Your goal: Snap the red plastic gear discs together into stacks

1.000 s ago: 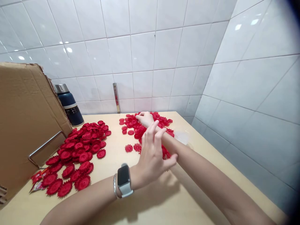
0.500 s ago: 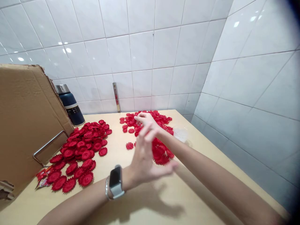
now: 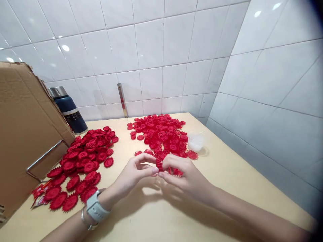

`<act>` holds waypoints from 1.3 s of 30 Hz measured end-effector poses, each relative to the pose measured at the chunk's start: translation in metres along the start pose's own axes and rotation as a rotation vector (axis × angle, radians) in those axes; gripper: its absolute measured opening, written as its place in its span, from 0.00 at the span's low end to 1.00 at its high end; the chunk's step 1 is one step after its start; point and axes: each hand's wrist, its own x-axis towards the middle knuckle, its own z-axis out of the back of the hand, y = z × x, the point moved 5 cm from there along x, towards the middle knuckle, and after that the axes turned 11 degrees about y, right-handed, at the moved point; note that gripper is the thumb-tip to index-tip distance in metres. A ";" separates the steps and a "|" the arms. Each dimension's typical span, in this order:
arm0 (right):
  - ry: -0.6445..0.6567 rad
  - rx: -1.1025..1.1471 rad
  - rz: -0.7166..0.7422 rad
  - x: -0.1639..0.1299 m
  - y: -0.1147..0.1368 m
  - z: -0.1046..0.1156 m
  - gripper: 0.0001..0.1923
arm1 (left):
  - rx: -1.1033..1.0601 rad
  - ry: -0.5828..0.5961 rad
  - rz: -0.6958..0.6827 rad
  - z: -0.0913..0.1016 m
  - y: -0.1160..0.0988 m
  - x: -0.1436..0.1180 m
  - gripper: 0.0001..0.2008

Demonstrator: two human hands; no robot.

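A: Status on the hands?

B: We see both meeting over the front edge of the right pile of red discs (image 3: 161, 137). Left hand (image 3: 135, 173) and right hand (image 3: 185, 176) face each other, fingers (image 3: 148, 158) closed together on a small stack of red toothed discs (image 3: 159, 163), pinched from both sides. The stack sits right between the fingertips, just above the tabletop (image 3: 227, 174).

A: Handling?

B: We judge them thin moulded plastic: light, fairly stiff, teeth round the rim that could snag or bend. A loose stack may fan apart, so we'd grip across the flat faces at the rim, thumb against forefinger, as seen here.

A: Anything else nearby?

B: Left pile of red discs (image 3: 83, 158) lies well apart from the hands, next to a cardboard box (image 3: 25, 134). Dark flask (image 3: 68, 109) stands behind it by the tiled wall (image 3: 151, 50). A clear plastic bit (image 3: 196, 142) sits just beside the right pile; we can't tell what it is. Watch (image 3: 96, 208) and a bangle (image 3: 84, 222) on the left wrist.
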 end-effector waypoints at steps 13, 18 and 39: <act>0.080 0.795 -0.283 -0.015 -0.036 -0.024 0.07 | -0.160 0.009 0.009 -0.015 0.014 -0.009 0.14; 0.143 0.883 -0.305 -0.015 -0.044 -0.026 0.07 | -0.193 0.073 -0.021 -0.016 0.018 -0.008 0.13; 0.128 0.794 -0.329 -0.015 -0.045 -0.023 0.05 | -0.157 0.107 0.009 -0.016 0.023 -0.009 0.15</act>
